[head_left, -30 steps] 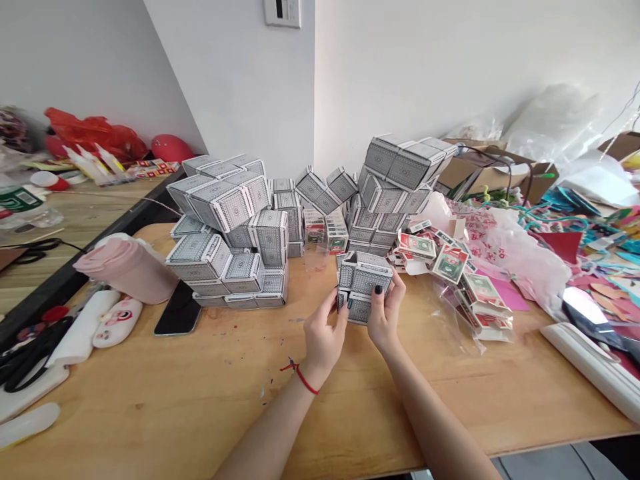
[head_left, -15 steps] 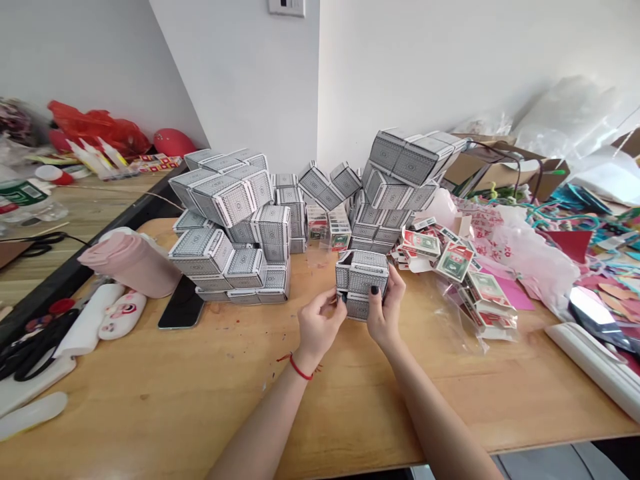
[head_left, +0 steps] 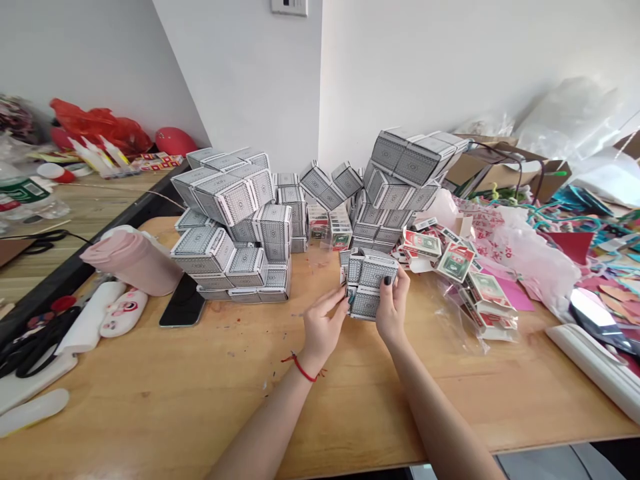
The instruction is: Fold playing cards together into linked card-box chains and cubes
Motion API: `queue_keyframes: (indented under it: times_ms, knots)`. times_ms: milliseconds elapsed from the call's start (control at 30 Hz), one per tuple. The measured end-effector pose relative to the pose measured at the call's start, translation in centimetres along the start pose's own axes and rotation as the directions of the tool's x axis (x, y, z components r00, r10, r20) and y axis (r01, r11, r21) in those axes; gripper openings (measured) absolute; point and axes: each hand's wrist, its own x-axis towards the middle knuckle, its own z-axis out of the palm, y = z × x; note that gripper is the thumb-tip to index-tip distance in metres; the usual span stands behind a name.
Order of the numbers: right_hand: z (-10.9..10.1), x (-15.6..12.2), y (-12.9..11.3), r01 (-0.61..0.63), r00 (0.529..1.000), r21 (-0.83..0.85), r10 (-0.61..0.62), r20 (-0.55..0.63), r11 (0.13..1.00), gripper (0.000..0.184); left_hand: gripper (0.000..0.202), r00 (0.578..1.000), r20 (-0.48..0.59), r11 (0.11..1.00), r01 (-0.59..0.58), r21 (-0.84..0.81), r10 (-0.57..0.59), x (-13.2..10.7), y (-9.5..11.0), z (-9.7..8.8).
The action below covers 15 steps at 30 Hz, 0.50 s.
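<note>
Between my hands is a block of grey patterned playing-card boxes (head_left: pixel 371 272) joined together, tilted up off the table. My right hand (head_left: pixel 393 303) grips its right side, thumb on the front face and fingers behind. My left hand (head_left: pixel 325 320) pinches the block's lower left edge with thumb and fingertips; the exact flap or edge there is partly hidden. To the left stands a tall stack of grey card boxes (head_left: pixel 235 233). Behind the block rises another stack (head_left: pixel 400 173), with a V-shaped pair of boxes (head_left: pixel 327 187) leaning beside it.
Red and green card boxes (head_left: pixel 455 260) lie loose on the right beside crumpled plastic bags (head_left: pixel 520 247). On the left are a phone (head_left: pixel 183 303), a pink cloth roll (head_left: pixel 131 260), a white case (head_left: pixel 123 312) and black scissors (head_left: pixel 35 350). The wooden table (head_left: pixel 200 400) ends near me.
The box block has been tilted so more of its front face shows, and has shifted slightly right. Both hands moved a little right with it, keeping their grip.
</note>
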Motion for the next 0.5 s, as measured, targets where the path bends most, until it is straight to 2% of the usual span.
queue_keyframes:
  times_ms: [100,300,400,500]
  knots:
    - [-0.2,0.2,0.1,-0.028,0.999,-0.008,0.028,-0.018,1.000,0.036,0.027,0.997,0.001,0.996,-0.083,0.022,0.083,-0.2,0.6,0.2]
    - [-0.3,0.2,0.7,-0.126,0.992,0.031,0.127,-0.017,0.992,0.036,0.029,0.985,-0.039,0.985,-0.163,0.058,0.165,-0.3,1.3,0.2]
    - [-0.3,0.2,0.7,-0.124,0.992,0.000,0.124,-0.009,0.992,0.038,0.027,0.971,-0.032,0.966,-0.232,0.119,0.237,-0.1,1.3,0.0]
    - [-0.4,0.1,0.7,-0.087,0.996,-0.030,0.088,0.008,0.996,0.039,0.027,0.965,0.022,0.944,-0.259,0.206,0.261,-0.1,1.3,-0.2]
